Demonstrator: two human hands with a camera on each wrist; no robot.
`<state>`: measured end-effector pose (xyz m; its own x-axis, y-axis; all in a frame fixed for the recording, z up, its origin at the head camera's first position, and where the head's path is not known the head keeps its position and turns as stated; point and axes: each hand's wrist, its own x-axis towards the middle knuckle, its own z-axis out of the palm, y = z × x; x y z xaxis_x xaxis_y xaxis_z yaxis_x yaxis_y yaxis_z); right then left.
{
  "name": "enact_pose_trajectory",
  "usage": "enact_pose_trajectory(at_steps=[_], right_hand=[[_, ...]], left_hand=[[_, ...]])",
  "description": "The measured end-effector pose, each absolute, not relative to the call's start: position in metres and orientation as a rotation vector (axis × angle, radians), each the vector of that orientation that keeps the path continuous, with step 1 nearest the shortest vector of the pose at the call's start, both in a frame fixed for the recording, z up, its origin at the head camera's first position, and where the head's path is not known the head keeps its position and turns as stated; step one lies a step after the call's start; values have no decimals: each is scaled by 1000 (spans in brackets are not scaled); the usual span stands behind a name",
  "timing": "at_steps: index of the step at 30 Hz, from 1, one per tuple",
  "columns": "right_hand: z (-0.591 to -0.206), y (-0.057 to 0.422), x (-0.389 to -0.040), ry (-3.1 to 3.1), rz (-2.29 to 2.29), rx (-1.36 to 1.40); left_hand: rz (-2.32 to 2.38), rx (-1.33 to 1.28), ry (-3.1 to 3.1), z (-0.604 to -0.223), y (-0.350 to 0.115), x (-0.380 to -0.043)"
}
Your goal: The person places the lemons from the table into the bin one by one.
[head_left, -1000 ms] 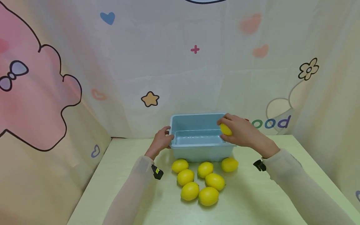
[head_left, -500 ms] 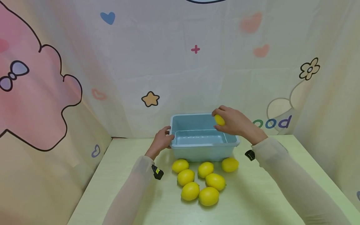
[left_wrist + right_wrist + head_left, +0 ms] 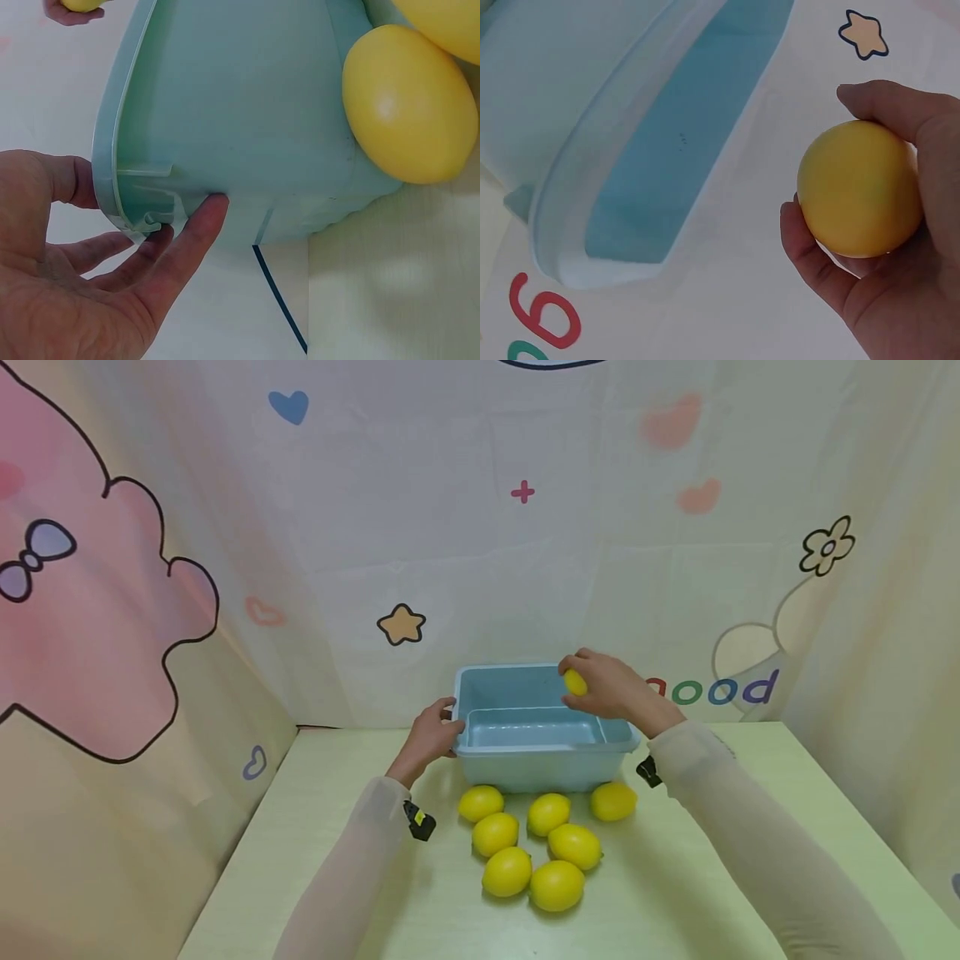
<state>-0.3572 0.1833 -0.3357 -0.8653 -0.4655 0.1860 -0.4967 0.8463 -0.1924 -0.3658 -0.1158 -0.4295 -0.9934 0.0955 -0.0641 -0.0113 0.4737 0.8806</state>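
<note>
A light-blue plastic basin (image 3: pixel 536 770) stands on the table against the backdrop. At its left end my left hand (image 3: pixel 429 735) grips the rim; in the left wrist view the thumb lies at the rim and the fingers (image 3: pixel 196 238) reach along the outer wall. Over the right part of the basin, my right hand (image 3: pixel 609 687) holds a yellow lemon (image 3: pixel 859 191) between thumb and fingers. In the head view, no lemon shows on the visible part of the basin's floor. Several more lemons (image 3: pixel 556 886) lie on the table in front of the basin, the rearmost close to its front wall.
The pale table (image 3: pixel 300 877) ends at a printed curtain (image 3: pixel 360 527) that hangs behind and along both sides. Each wrist carries a small black camera, such as the one on the left sleeve (image 3: pixel 420 821).
My right hand has moved left with the lemon, from the basin's right end to further over its inside, rising and then sinking slightly. The left hand stays at the rim.
</note>
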Motion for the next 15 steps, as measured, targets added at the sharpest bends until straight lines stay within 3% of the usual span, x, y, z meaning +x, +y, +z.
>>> enact_pose_trajectory(at_steps=[15], right_hand=[[-348, 172, -381, -2971, 368, 733]], left_hand=[[1547, 80, 2615, -433, -117, -368]])
